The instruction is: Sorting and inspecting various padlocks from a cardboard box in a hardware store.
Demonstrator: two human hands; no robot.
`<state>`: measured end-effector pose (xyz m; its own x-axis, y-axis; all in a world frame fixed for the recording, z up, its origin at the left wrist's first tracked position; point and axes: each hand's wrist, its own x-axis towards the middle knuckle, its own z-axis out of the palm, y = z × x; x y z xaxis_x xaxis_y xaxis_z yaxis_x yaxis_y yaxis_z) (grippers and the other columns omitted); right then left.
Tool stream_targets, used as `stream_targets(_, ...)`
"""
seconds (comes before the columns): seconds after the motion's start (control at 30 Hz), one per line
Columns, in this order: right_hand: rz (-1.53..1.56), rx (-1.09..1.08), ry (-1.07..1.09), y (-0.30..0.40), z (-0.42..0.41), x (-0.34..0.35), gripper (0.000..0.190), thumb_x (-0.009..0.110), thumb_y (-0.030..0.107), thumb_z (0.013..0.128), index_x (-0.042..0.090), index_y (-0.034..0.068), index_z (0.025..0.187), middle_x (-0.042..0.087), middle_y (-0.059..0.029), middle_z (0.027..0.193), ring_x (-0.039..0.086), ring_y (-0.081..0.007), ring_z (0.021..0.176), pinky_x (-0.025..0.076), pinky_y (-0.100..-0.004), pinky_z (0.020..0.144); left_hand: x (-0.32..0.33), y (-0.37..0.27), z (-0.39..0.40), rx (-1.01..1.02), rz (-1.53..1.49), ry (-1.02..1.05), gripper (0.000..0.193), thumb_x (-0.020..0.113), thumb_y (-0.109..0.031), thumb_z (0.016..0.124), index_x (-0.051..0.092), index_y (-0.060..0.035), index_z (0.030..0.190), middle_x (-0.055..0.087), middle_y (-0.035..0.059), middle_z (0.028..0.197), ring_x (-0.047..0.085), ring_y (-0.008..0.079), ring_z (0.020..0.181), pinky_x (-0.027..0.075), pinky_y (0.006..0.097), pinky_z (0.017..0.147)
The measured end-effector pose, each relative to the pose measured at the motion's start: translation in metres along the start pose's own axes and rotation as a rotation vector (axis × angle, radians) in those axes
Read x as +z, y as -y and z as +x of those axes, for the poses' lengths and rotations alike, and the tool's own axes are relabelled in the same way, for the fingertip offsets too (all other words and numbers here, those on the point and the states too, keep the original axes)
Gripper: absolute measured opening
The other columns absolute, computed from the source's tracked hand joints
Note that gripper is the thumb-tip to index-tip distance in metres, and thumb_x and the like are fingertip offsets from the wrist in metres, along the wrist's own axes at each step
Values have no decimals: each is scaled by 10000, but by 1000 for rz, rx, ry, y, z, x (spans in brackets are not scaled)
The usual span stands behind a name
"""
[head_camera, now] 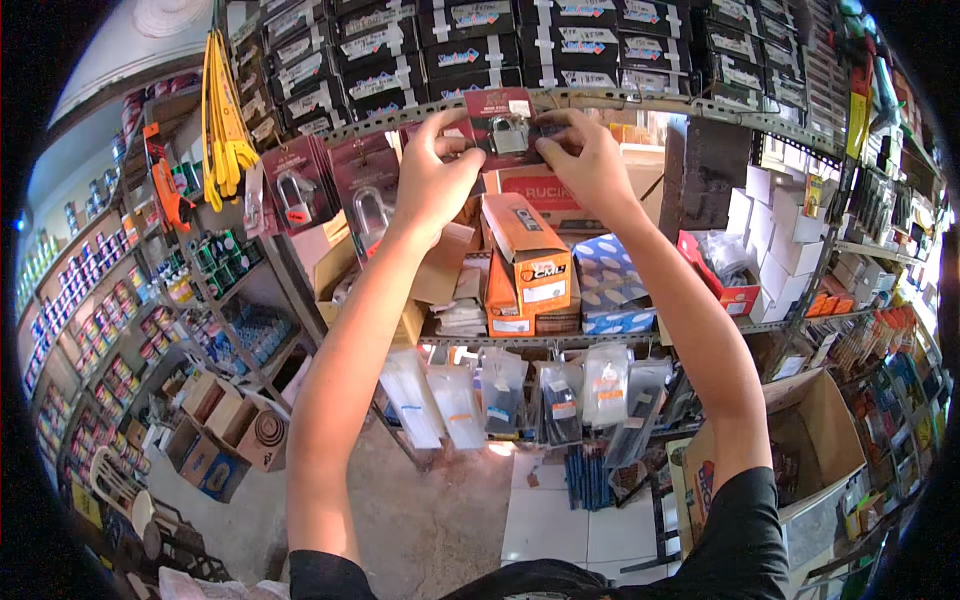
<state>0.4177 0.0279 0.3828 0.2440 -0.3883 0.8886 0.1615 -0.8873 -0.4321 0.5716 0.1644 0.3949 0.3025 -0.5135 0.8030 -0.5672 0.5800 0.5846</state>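
Note:
Both hands are raised to the perforated metal shelf edge (360, 124). Between them is a padlock on a dark red card (510, 135). My left hand (442, 169) has its thumb and fingers at the card's left side. My right hand (581, 161) has its thumb and fingers at the card's right side. The card's top overlaps the shelf edge; how it is held up there cannot be told. Left of my left hand hang more carded padlocks, one with a long shackle (370, 214) and a stack with a shorter one (295, 196).
Stacked black boxes (469, 56) fill the shelf above. Below are orange cartons (529, 262), a blue patterned box (611, 285) and hanging packs of cable ties (412, 405). Yellow hacksaw-like tools (221, 135) hang left. An open cardboard box (817, 427) stands at lower right.

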Motion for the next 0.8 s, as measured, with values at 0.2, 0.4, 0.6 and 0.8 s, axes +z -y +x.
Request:
stream_targets(0.2, -16, 12, -89, -6, 9, 8, 360, 683, 158, 854, 667, 10, 1182, 720, -228, 968, 721, -328, 923, 542, -366, 788, 3, 0, 16, -35, 38, 22, 538, 649, 1, 849, 533, -37, 1373, 690, 84, 985, 599, 73, 756, 479, 227, 628)
stream_targets(0.4, 17, -23, -65, 1, -8, 16, 501, 665, 162, 851, 587, -36, 1305, 684, -242, 1070, 703, -285, 875, 537, -338, 787, 5, 7, 21, 13, 37, 16, 526, 644, -1, 857, 543, -35, 1372, 690, 69, 1005, 611, 80, 812, 495, 229, 697)
stream_targets(0.6, -62, -139, -111, 3, -9, 22, 535, 637, 79, 852, 534, -49, 1361, 636, -237, 1111, 681, -266, 882, 536, -315, 761, 4, 7, 31, 41, 31, 36, 521, 638, -3, 873, 532, -15, 1383, 692, 94, 1050, 631, 93, 866, 509, 237, 742)
stream_targets(0.8, -60, -197, -145, -5, -8, 28, 480, 630, 44, 882, 544, -56, 1344, 632, -240, 1108, 678, -313, 891, 539, -331, 754, 2, 10, 41, -18, -109, 61, 537, 636, -28, 838, 543, 14, 1364, 714, 103, 969, 634, 88, 773, 502, 225, 686)
